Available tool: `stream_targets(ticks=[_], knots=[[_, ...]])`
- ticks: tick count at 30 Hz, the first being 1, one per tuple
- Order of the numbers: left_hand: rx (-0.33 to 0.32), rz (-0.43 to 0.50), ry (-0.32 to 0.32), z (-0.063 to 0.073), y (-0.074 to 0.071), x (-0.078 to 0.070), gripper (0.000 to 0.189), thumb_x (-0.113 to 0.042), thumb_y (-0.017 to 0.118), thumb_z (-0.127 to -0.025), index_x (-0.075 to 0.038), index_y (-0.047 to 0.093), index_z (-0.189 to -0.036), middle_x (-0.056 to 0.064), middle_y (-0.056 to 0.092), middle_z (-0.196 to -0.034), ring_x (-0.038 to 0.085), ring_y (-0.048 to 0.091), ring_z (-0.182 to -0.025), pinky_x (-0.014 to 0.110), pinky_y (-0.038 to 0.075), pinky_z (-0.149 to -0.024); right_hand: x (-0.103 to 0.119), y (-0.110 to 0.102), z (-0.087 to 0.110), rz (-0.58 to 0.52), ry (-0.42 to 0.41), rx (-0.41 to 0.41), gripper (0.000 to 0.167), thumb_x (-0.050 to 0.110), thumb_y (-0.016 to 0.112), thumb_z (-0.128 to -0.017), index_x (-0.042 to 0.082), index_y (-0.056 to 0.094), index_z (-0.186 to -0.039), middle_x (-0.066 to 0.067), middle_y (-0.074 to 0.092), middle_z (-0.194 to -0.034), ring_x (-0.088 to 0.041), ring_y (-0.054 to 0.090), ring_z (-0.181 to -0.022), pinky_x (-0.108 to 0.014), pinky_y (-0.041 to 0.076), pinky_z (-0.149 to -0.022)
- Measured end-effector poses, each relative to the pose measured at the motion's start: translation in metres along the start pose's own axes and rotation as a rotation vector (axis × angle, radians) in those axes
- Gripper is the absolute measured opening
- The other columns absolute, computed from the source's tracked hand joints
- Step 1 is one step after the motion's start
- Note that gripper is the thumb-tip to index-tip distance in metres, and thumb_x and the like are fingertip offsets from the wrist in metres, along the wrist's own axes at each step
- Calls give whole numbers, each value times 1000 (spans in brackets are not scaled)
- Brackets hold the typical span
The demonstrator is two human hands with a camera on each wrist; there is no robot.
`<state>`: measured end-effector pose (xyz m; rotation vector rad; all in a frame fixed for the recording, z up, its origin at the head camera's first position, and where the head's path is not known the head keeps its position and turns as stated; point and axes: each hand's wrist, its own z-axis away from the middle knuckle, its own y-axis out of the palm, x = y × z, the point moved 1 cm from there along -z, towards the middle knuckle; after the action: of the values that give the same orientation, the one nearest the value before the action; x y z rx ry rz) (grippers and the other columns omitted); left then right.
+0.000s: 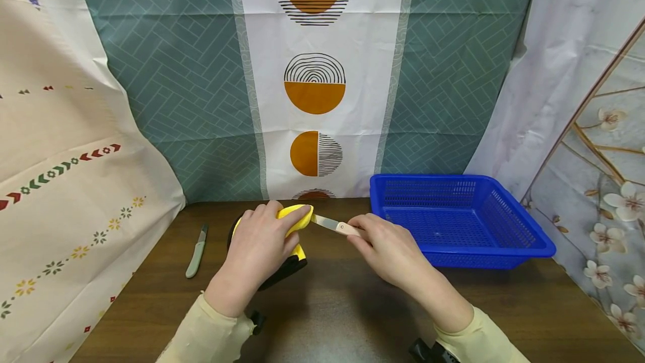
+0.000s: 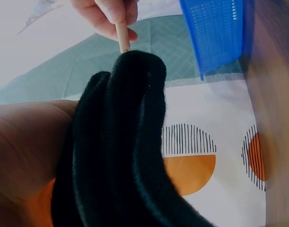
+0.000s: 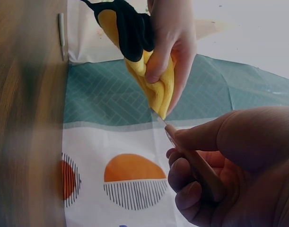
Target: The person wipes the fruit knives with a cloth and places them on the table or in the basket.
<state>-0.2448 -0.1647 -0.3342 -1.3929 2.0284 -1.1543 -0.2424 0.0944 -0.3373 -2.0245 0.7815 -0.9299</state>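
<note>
The pale-handled knife [image 1: 335, 226] is held above the table [image 1: 332, 301], toward its back edge, blade end in the folds of the yellow-and-black cloth [image 1: 297, 220]. The left hand [image 1: 259, 240] grips the cloth; the right hand [image 1: 393, 245] curls round the handle, forearms angled inward, wood showing between them. A green knife [image 1: 196, 256] lies near the left edge, a blue basket [image 1: 496, 259] at the back right corner.

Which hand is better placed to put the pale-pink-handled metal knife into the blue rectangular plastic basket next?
Probably the right hand: it holds the knife and is nearer the basket. The left hand is farther off and holds the soft yellow-and-black cloth.
</note>
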Motion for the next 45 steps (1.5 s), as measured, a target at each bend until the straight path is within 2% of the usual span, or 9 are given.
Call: stream_targets(ticks=[9,15,22,28,32,37,45], knots=[[0,5,-39,1,-2,8,50,-20,85,-93,-30,77,-141,13,64,-96,32,61,-82,45,49,-68,-1,1,1,-5,2,-5,11,20,79,-104,18,77,-114,10,65,-93,-13,58,-78,-38,50,-69],[-4,7,-52,0,-5,7,52,-20,85,-93,-30,76,-143,13,65,-98,33,62,-83,45,49,-69,-1,0,1,-2,4,-3,12,20,79,-103,18,77,-115,10,65,-92,-13,58,-79,-38,51,-69],[-29,16,7,1,-5,-4,50,-21,86,-92,-31,76,-140,12,64,-97,31,60,-79,44,47,-66,-1,1,0,1,9,5,12,21,79,-104,17,77,-115,9,66,-93,-13,58,-78,-38,51,-68],[-97,29,97,2,-5,-18,52,-17,85,-88,-31,77,-137,12,64,-96,30,58,-74,40,45,-63,-1,2,1,1,15,9,13,20,79,-103,17,77,-115,8,67,-95,-14,60,-79,-39,52,-70],[-112,39,148,3,-4,-29,53,-16,85,-86,-31,77,-137,11,65,-96,29,59,-75,40,47,-65,0,2,1,-6,24,15,13,20,80,-103,17,77,-115,8,66,-94,-13,59,-78,-38,52,-70],[-103,34,160,5,-3,-38,54,-18,86,-85,-32,78,-137,10,67,-100,28,62,-78,40,50,-67,1,2,1,-3,23,19,12,21,80,-103,17,77,-114,8,65,-92,-12,58,-77,-37,51,-69],[-89,28,153,5,-2,-39,54,-20,88,-86,-33,78,-137,10,67,-100,28,62,-79,41,51,-70,2,2,1,-3,18,20,12,21,80,-103,16,78,-113,8,65,-92,-13,58,-77,-37,51,-69]])
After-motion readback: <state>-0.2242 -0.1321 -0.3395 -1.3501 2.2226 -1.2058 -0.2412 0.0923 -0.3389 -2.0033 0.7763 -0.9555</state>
